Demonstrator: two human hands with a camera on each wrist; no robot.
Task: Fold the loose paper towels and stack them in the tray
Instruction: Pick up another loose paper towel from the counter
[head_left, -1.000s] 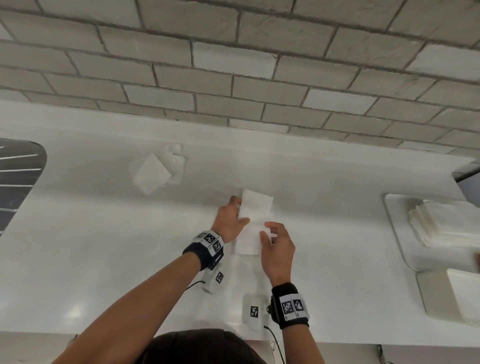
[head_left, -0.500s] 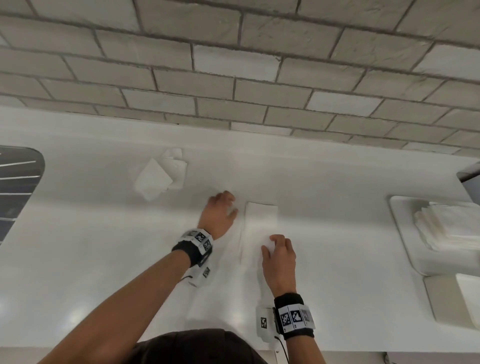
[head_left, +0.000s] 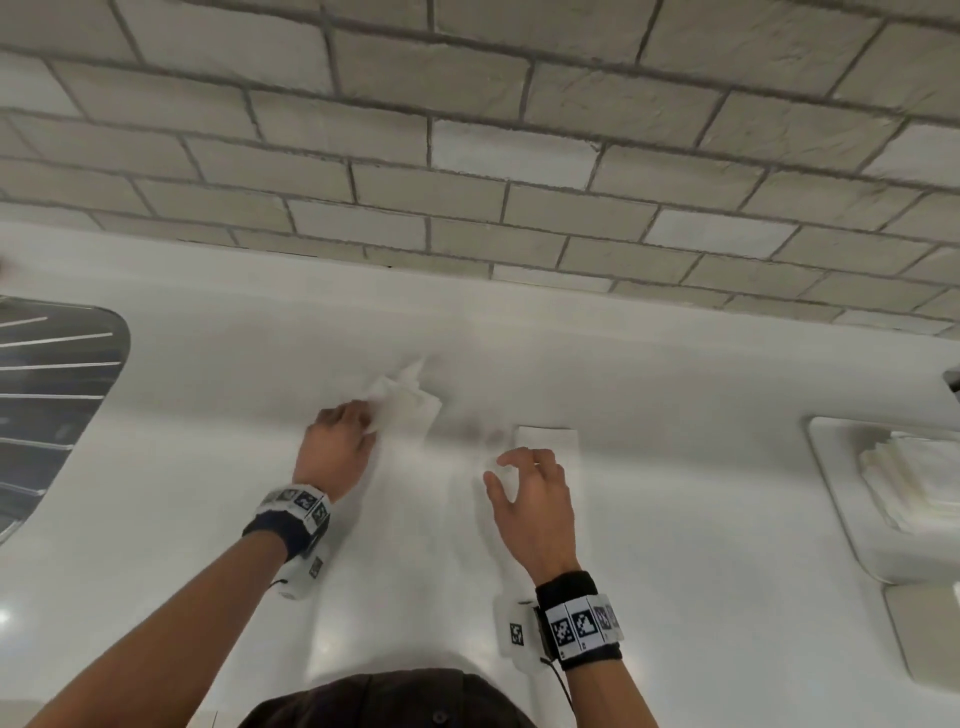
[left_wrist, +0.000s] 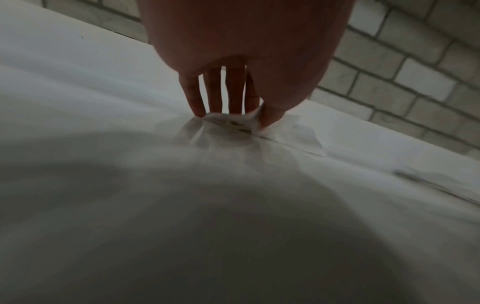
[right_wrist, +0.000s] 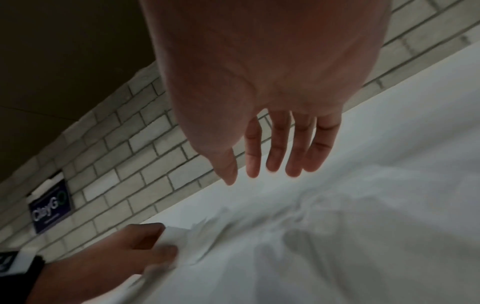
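Note:
On the white counter (head_left: 675, 519) my left hand (head_left: 371, 421) grips a crumpled loose paper towel (head_left: 408, 397). In the left wrist view the fingers (left_wrist: 200, 111) and thumb pinch that towel (left_wrist: 228, 122) against the counter. A folded paper towel (head_left: 550, 439) lies flat to the right of it. My right hand (head_left: 511, 470) hovers just above its near end, fingers (right_wrist: 272, 160) spread and relaxed, holding nothing. The right wrist view also shows the left hand (right_wrist: 145, 244) holding the loose towel (right_wrist: 182, 236). The tray (head_left: 831, 467) at the far right carries a stack of folded towels (head_left: 914, 478).
A dark sink basin (head_left: 52, 415) opens at the left edge of the counter. A grey brick wall (head_left: 467, 156) runs along the back, with a dark blue sign (right_wrist: 49, 207) on it. Another pale container (head_left: 924, 634) sits in front of the tray.
My left hand left the folded towel, reached back-left and took hold of the loose towel. My right hand lifted its fingers off the folded towel.

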